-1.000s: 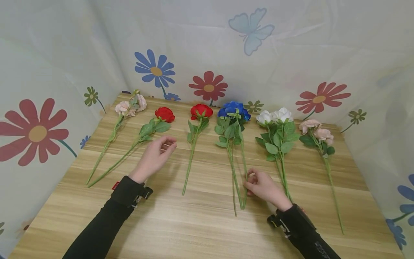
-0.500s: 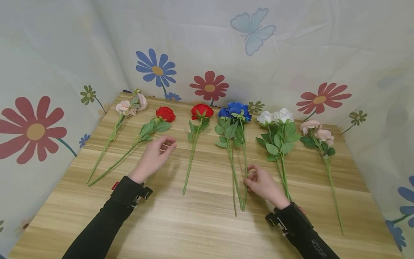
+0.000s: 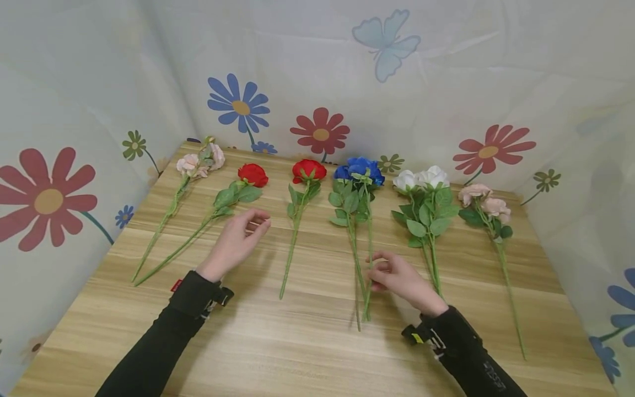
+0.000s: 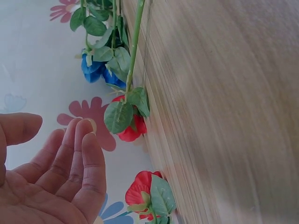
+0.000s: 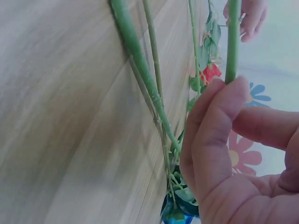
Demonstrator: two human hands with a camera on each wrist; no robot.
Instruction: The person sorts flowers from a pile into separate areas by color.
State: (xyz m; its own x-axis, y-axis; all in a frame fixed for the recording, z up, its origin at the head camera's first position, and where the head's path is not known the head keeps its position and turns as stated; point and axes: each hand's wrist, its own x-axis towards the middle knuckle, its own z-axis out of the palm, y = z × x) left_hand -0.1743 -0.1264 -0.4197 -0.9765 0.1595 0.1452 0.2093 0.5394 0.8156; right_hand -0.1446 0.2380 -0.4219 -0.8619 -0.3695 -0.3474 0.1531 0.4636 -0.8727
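Observation:
My right hand (image 3: 404,281) pinches the green stem (image 5: 232,42) of one blue rose between thumb and fingertips, low down the stem. The blue rose heads (image 3: 359,168) lie bunched at the back of the table, with two other stems beside the held one. In the right wrist view the held stem stands clear of those two stems. My left hand (image 3: 235,242) hovers over the wood with loosely bent fingers and holds nothing. It is between a slanting red rose (image 3: 253,175) and a second, straighter red rose (image 3: 309,171).
White roses (image 3: 421,177) with leafy stems lie right of the blue ones. Pale pink flowers lie at the far left (image 3: 200,162) and far right (image 3: 486,201). A flower-printed curtain (image 3: 297,55) encloses the wooden table (image 3: 297,342) at the back and sides.
The right hand has shifted slightly left, bringing the pinched blue rose stem closer to the other two stems. The left hand has stayed in place.

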